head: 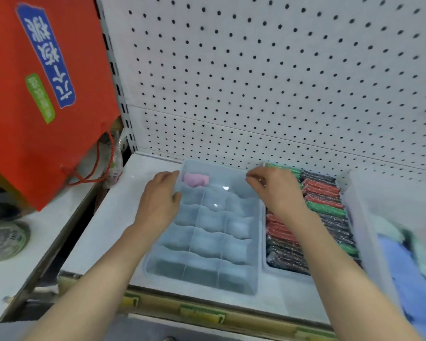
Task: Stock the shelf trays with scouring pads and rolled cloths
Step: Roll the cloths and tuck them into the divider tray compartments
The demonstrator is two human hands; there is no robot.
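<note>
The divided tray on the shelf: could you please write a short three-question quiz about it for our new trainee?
1. True or false: the pink rolled cloth lies in a near-row compartment of the divided tray.
2. What fills the neighbouring tray on its right? A) scouring pads B) bottles C) nothing
3. Fill in: the hand beside the pink cloth is the ____ hand.
Key: 1 false, it lies in the far-left compartment; 2 A; 3 left hand.
</note>
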